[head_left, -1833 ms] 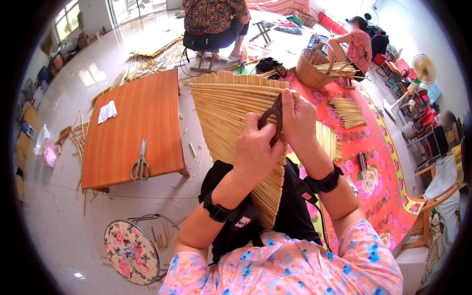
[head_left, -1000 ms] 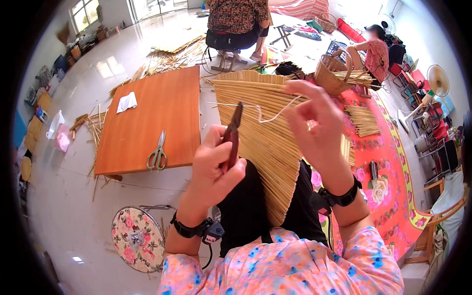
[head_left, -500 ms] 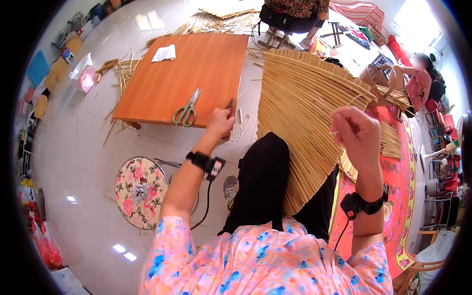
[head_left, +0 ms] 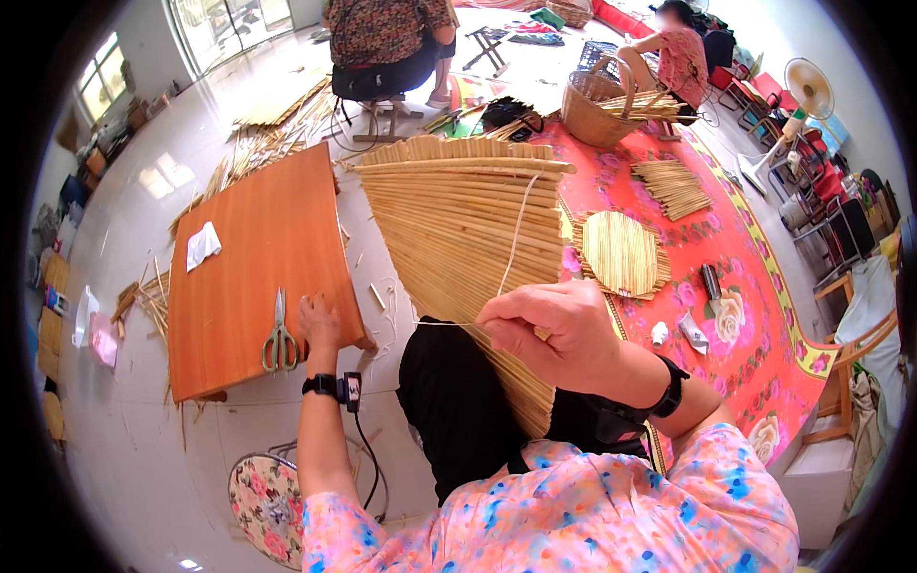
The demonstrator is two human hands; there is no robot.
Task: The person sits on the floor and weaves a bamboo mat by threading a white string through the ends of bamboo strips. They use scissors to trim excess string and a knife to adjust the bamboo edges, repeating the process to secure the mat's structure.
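Panel: one, a fan-shaped sheet of straw-yellow stalks laid side by side [head_left: 449, 220]; lies over the lap, narrow end between the black-trousered thighs, broad end away from the body. Stalks too many to count.
Right hand: one, [head_left: 559, 332] held above the panel's lower part; thumb and forefinger pinched closed on a thin white thread [head_left: 517, 229].
Thread: one loose run seen, rising from the pinch to the panel's upper right part. A thin straight pale length also points left from the fingertips; needle or thread, cannot tell.
Left hand: one, [head_left: 320, 325] at the near right corner of a low orange-brown wooden table [head_left: 258, 215]; fingers partly bent. Cannot tell whether it has hold of anything.
On table: one pair of scissors with green handles [head_left: 280, 346], just left of the left hand; one crumpled white cloth or tissue [head_left: 202, 246], farther off.
Wristbands: two, black [head_left: 325, 384], one per wrist.
Red floral mat [head_left: 755, 286]: one rounded stalk piece [head_left: 621, 253]; one row of cut stalks [head_left: 671, 188]; one dark cylinder [head_left: 711, 282].
Stool: one, round, flower-patterned top [head_left: 267, 511], lower left.
Other people: two, both seated [head_left: 387, 38], beyond the panel.
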